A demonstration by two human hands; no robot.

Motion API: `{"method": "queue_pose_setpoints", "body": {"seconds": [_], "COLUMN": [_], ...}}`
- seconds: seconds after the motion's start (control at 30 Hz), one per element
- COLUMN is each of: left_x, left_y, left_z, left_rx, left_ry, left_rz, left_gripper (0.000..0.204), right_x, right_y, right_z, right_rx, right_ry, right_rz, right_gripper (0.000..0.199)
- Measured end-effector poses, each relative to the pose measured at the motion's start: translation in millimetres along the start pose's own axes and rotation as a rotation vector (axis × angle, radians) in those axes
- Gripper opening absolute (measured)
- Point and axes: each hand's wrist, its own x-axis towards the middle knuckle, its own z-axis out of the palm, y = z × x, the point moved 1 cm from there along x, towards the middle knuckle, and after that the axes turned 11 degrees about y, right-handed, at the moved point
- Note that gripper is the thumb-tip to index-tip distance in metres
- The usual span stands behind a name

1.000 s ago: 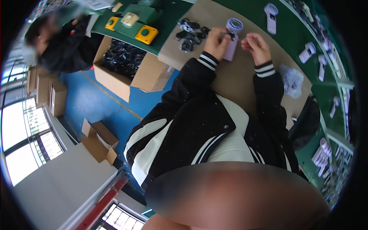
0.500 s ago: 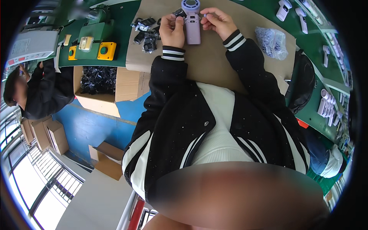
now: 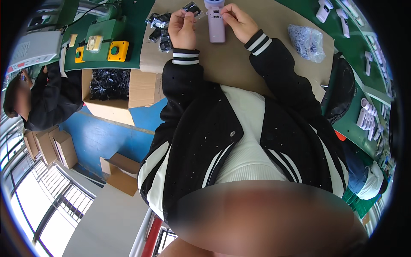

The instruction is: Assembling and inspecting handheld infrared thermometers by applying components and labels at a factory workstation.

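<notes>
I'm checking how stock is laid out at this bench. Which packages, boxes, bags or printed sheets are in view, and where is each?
Open cardboard box: left of the bench, brown, full of small black parts.
Clear plastic bag: on the brown mat, to the right, lumpy, holding small parts.
Printed sheet: far left on the green bench, white and flat.
Cardboard boxes: on the floor, lower left, brown.
Open carton: on the blue floor, brown.

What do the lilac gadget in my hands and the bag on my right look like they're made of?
The lilac gadget looks like moulded plastic, smooth and matte, evenly coloured. The bag looks like thin clear plastic film: it is crinkled, glints, and dark small parts show through.
</notes>
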Motion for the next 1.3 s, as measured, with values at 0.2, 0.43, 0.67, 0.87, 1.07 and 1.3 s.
{"method": "queue_pose_setpoints", "body": {"seconds": [0.2,0.43,0.67,0.87,1.07,1.3], "left_x": [1.9,-21.9,-21.8,-14.5,-17.8,-22.0], "left_y": [-11.7,-26.2,-18.4,-24.9,-12.6,-7.5], "left_z": [13.1,34.8,28.4,27.4,28.4,29.2], "left_rx": [0.137,-0.059,-0.047,0.0,0.01,0.114], "left_ry": [0.057,0.053,0.018,-0.005,-0.044,-0.057], "left_rz": [0.307,-0.022,-0.043,-0.049,-0.068,-0.079], "left_gripper": [0.01,0.008,0.006,0.005,0.005,0.006], "right_x": [8.5,-0.4,-6.4,-6.5,-6.3,-1.1], "right_y": [26.3,30.7,20.1,10.3,4.6,5.0], "right_z": [23.5,13.1,14.0,16.5,14.9,4.7], "right_rx": [-0.373,-0.146,-0.11,-0.211,-0.214,-0.31], "right_ry": [0.286,0.127,0.061,0.08,0.082,0.025], "right_rz": [-0.573,-0.384,-0.303,-0.312,-0.397,-0.402], "right_gripper": [0.013,0.014,0.011,0.011,0.012,0.017]}}
